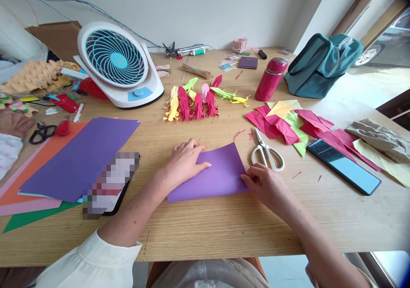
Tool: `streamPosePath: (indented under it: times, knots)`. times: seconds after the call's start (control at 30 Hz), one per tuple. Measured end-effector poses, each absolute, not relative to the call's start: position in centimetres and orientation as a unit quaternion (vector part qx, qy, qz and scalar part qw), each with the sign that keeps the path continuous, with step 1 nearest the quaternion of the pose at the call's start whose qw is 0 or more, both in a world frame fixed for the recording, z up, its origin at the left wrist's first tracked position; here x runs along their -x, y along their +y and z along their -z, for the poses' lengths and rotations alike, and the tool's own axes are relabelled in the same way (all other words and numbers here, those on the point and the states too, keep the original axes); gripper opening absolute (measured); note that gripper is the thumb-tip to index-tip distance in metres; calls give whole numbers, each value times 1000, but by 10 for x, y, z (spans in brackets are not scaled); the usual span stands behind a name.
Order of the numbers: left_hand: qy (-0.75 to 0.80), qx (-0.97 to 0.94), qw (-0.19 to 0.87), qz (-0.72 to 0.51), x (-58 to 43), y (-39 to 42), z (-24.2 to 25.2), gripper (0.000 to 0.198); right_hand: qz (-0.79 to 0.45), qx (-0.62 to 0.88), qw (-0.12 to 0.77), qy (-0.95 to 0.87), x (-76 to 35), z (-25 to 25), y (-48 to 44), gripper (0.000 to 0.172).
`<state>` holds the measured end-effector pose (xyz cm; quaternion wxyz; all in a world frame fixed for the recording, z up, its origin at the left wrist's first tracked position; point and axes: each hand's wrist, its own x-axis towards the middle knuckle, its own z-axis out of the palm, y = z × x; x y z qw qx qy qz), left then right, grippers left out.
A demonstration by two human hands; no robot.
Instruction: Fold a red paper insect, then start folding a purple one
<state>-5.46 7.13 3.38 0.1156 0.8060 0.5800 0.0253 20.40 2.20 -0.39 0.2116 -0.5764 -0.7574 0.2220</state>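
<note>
A sheet of purple paper lies in front of me on the wooden table, its top right part raised slightly. My left hand rests over the sheet's left side, fingers stretched out and thumb apart on the paper. At the lower right corner, my right hand is closed in a pinch on the paper's edge. White-handled scissors lie just beyond the right hand. Behind the sheet stand several small folded paper figures in pink, yellow and green.
To the left are stacked coloured sheets, a phone and a white fan. On the right lie folded paper pieces and another phone. A red flask and a teal bag stand behind them.
</note>
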Motion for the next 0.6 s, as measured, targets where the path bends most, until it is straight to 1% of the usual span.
streamPosePath:
  times: [0.17,0.47,0.53,0.6]
  knots:
    - [619,-779,97,0,46,71,-34,48,-229,583,205,-752,-205,5,20,31]
    - [649,-756,79,22,36,74,-35,56,-210,570,203,-768,-208,3,18,32]
    - [649,-756,82,23,36,76,-36,52,-210,569,203,-769,-208,3,18,31]
    - [645,-759,87,22,38,79,-36,43,-208,568,203,-770,-208,3,17,31]
